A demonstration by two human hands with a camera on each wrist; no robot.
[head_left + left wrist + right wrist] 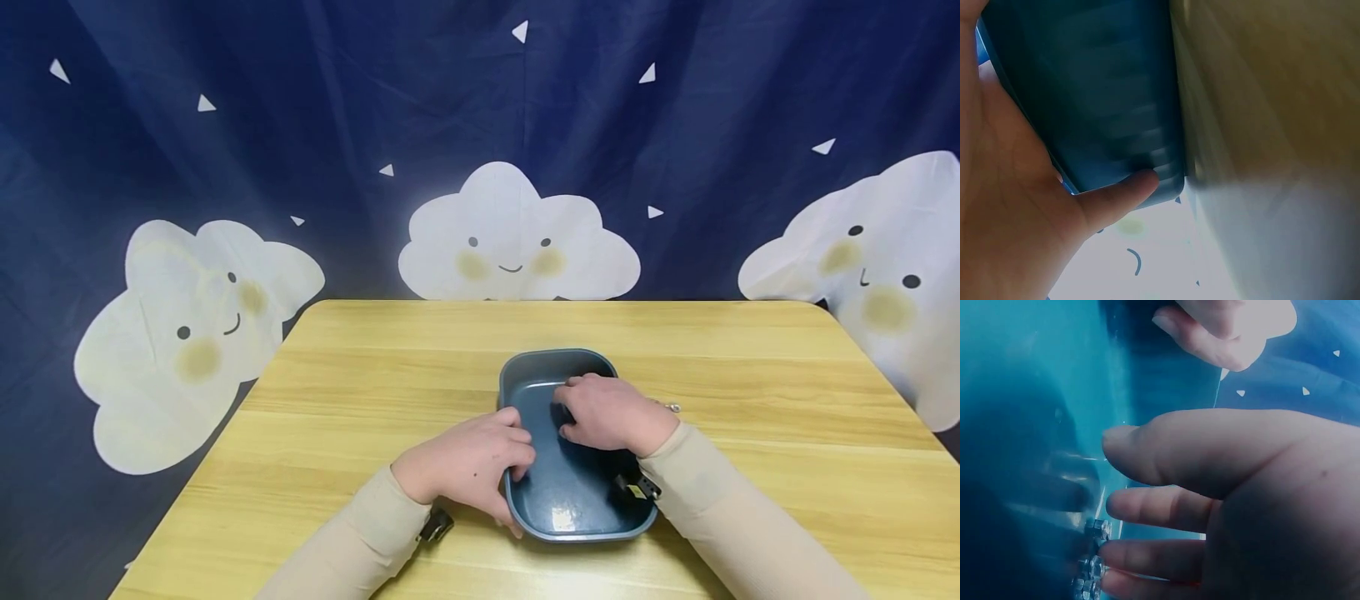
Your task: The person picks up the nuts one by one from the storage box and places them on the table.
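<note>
Blue bin [543, 487] sits on the wood table [300, 467], left hand [476, 458] clamped on its rim at 9 o'clock. Right hand [611, 412] is inside around 1 o'clock, thumb and fingers apart, shiny metal hex bits [1094, 569] right by the fingertips.
</note>
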